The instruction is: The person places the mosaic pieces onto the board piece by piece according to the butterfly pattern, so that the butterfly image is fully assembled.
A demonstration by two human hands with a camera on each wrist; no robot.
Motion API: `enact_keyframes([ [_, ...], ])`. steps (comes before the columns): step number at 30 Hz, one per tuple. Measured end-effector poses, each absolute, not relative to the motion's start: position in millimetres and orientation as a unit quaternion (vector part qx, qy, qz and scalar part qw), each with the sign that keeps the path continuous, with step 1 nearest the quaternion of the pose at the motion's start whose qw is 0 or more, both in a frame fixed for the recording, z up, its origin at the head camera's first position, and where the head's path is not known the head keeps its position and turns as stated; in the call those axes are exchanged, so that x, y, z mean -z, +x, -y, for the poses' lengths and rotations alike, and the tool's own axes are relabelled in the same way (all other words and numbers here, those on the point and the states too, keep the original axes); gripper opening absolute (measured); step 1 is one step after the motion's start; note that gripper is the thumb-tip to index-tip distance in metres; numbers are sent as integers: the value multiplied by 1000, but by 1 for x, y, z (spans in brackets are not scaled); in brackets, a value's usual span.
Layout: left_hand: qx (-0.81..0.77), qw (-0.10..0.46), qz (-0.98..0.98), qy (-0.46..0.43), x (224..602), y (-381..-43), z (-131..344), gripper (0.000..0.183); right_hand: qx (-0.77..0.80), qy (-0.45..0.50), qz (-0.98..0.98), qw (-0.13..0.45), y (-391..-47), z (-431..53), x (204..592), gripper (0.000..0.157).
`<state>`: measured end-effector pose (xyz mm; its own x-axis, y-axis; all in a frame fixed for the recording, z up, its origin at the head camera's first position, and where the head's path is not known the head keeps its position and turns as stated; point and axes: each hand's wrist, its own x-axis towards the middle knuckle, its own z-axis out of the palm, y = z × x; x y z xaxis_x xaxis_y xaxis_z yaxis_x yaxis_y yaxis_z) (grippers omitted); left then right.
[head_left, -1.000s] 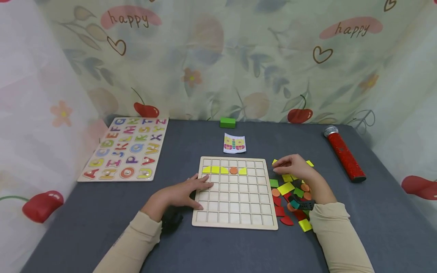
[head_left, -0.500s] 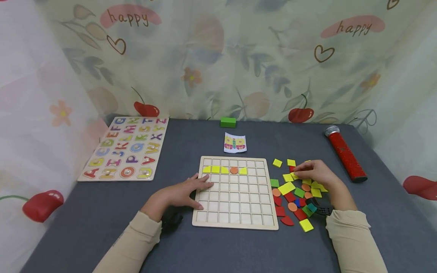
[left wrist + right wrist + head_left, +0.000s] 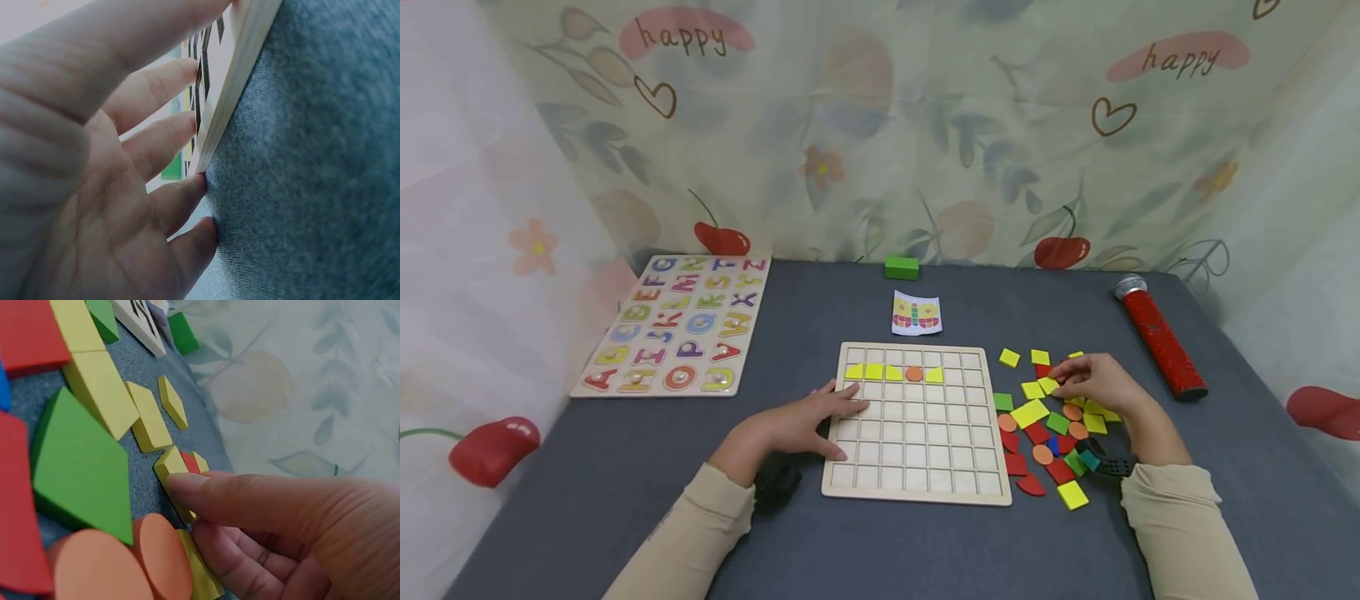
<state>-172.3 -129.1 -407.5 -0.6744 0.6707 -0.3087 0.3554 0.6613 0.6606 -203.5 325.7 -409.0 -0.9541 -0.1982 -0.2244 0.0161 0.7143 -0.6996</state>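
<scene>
A pale wooden grid board point(image 3: 917, 457) lies mid-table, with several yellow tiles and an orange disc point(image 3: 913, 374) in one row near its top. My left hand point(image 3: 805, 421) rests on the board's left edge, fingers spread. In the left wrist view, some of its fingertips touch the board's rim point(image 3: 228, 94) and others the cloth. Over the pile of loose pieces right of the board, my right hand point(image 3: 1097, 383) pinches a yellow wooden tile point(image 3: 167, 464). The thumb covers part of that tile, and the fingertips behind it are partly hidden.
Loose green, red, yellow, blue and orange pieces point(image 3: 1030, 413) lie right of the board. A butterfly pattern card point(image 3: 916, 313) and a green block point(image 3: 901, 267) are behind it. An alphabet puzzle point(image 3: 673, 333) lies left; a red microphone point(image 3: 1161, 342) lies far right.
My right hand has moved right and slightly down from the pile's upper left corner to a yellow tile farther in. The left hand and board have stayed put.
</scene>
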Motion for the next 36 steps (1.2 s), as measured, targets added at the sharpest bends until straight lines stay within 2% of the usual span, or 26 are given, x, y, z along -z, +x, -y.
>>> enact_keyframes([
  [9, -284, 275, -873, 285, 407, -172, 129, 75, 326, -110, -928, 144, -207, -325, 409, 29],
  [22, -284, 275, -873, 286, 408, -172, 128, 75, 374, -54, -915, 143, -204, -322, 409, 27],
  [27, -283, 274, -873, 290, 407, -172, 128, 75, 395, -50, -908, 134, -207, -320, 407, 31],
  [36, -281, 271, -874, 291, 408, -172, 128, 75, 418, -60, -898, 126, -219, -292, 401, 30],
])
